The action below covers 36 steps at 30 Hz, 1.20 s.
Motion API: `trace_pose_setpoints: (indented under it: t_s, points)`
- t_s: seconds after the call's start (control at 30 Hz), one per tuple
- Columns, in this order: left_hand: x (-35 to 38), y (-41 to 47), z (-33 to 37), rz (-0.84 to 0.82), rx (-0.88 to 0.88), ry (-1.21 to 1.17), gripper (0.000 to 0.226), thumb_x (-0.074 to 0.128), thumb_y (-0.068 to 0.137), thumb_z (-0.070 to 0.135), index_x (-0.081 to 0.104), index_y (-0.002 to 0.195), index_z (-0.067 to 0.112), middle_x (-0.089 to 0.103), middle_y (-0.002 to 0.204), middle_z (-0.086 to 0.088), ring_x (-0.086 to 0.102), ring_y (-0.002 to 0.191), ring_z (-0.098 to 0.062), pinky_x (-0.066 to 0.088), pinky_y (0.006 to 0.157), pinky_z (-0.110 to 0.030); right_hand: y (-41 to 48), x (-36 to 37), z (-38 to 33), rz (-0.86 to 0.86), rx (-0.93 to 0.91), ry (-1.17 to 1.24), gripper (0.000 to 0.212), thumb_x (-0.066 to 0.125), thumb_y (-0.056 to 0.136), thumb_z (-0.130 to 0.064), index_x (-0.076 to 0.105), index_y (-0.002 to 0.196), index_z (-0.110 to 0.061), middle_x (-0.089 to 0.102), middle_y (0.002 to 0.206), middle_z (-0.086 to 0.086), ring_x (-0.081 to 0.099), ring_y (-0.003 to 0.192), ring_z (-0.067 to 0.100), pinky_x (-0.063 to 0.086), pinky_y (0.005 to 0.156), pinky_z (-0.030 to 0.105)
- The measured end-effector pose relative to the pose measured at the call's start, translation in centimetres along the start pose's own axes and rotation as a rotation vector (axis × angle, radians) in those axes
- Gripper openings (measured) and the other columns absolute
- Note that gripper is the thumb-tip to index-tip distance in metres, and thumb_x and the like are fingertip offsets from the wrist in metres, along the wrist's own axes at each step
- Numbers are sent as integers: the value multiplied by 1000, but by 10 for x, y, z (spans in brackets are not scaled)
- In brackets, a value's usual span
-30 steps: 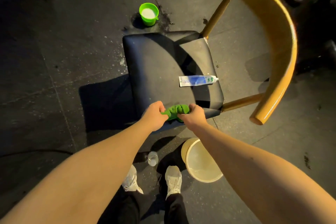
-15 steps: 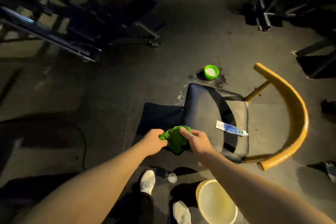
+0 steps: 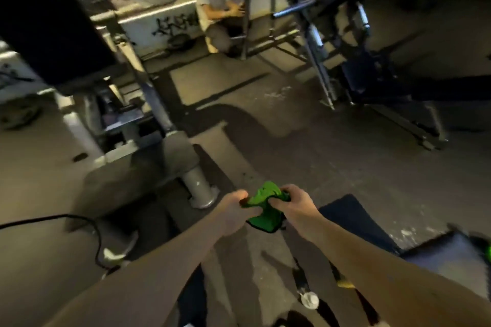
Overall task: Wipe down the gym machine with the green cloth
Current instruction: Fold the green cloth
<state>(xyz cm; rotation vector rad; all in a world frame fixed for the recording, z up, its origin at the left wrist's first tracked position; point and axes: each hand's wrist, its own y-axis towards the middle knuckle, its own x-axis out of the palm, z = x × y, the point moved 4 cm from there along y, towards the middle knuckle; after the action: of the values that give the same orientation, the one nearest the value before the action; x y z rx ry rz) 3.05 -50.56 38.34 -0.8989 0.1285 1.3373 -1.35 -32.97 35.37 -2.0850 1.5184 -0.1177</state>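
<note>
Dimly lit floor beside gym machine; left grip and right grip clutch the green cloth.

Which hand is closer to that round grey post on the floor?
Left. The left hand holds the green cloth on the side toward the grey post; the right hand holds the cloth's other side, farther from the post.

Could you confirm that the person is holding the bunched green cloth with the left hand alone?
Not quite: both hands hold it. The head view shows the left hand and the right hand each gripping the bunched green cloth.
</note>
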Motion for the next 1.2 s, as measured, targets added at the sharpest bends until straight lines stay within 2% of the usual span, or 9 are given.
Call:
trace_pose_setpoints:
  t_s: [0.1, 0.23, 0.4, 0.5, 0.57, 0.67, 0.9, 1.03, 1.2]
  points:
    - [-55, -44, -66, 152, -72, -167, 19, 75, 90, 35, 59, 94, 25, 64, 92, 6, 63, 83, -6, 55, 75, -25, 0, 82, -35, -99, -96, -162, 23, 79, 87, -35, 64, 98, -21, 69, 100, 3, 67, 94, 20, 59, 85, 49]
    - [-124, -110, -160, 353, -115, -258, 20, 74, 92, 23, 55, 88, 22, 60, 86, 4, 58, 76, -5, 40, 57, -10, -25, 207, -78, -257, -165, -150, 23, 76, 90, -38, 68, 94, -17, 73, 95, 3, 71, 91, 20, 60, 85, 47]
    - [-204, -195, -287, 503, -165, -305, 8, 70, 94, 17, 65, 99, 20, 67, 90, 4, 65, 88, -15, 49, 68, -18, -64, 363, -109, -408, -206, -212, 39, 75, 81, -57, 76, 96, -21, 78, 94, 0, 73, 94, 20, 58, 91, 51]
    - [-253, -243, -346, 547, -160, -327, 8, 69, 94, 13, 70, 100, 19, 71, 89, 3, 68, 87, -15, 56, 77, -28, -89, 452, -132, -475, -248, -257, 8, 69, 96, -28, 75, 97, -23, 77, 98, 2, 72, 98, 22, 56, 95, 51]
    - [-287, -275, -378, 605, -186, -382, 8, 70, 92, 12, 71, 97, 17, 72, 86, 0, 70, 85, -19, 57, 79, -34, -103, 505, -150, -490, -247, -266, 12, 65, 98, -15, 72, 107, -20, 74, 103, 2, 70, 99, 23, 56, 96, 49]
    - [-336, -313, -414, 667, -231, -414, 16, 69, 92, 17, 71, 108, 17, 72, 94, -4, 69, 89, -22, 57, 79, -34, -124, 573, -176, -521, -211, -275, 32, 70, 95, -21, 60, 125, -19, 63, 116, 2, 66, 103, 20, 59, 93, 44]
    - [-419, -361, -467, 711, -124, -505, 21, 65, 94, 16, 74, 113, 20, 75, 93, 1, 71, 82, -8, 56, 67, -19, -163, 715, -229, -804, -73, 46, 26, 57, 104, -24, 63, 128, -16, 69, 124, 13, 67, 115, 30, 57, 96, 50]
    - [-469, -358, -514, 693, -145, -542, 22, 55, 100, 17, 75, 104, 26, 73, 87, 7, 65, 73, -5, 46, 57, -12, -140, 779, -243, -746, -83, 41, 26, 58, 103, -19, 66, 127, -19, 73, 119, 11, 69, 112, 30, 52, 103, 54]
    - [-559, -343, -591, 805, -257, -312, 29, 59, 94, 12, 71, 119, 18, 72, 107, 1, 64, 80, -2, 44, 62, -10, -97, 867, -279, -704, -84, -17, 29, 59, 103, -21, 62, 131, -15, 72, 115, 10, 69, 105, 28, 56, 95, 46]
